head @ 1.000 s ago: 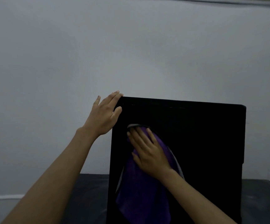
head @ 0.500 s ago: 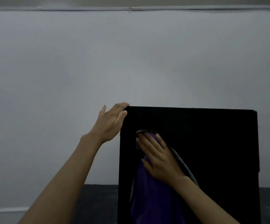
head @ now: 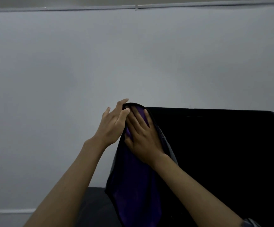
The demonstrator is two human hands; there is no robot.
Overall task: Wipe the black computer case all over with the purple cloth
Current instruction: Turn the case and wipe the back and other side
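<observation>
progress: wiping top-left corner of boxy black computer case (head: 215, 153); rest unclear | right hand (head: 142, 136) flat on soft purple cloth (head: 133, 185) | left hand (head: 113, 126) straight-fingered

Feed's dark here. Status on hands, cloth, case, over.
Right hand flat, pressing purple cloth onto black case, upper corner. Left hand open against same corner. Nothing blocking.

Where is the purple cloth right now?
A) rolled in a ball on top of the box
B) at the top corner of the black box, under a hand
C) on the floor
B: the right hand presses the purple cloth flat against the top left corner of the black computer case.
</observation>
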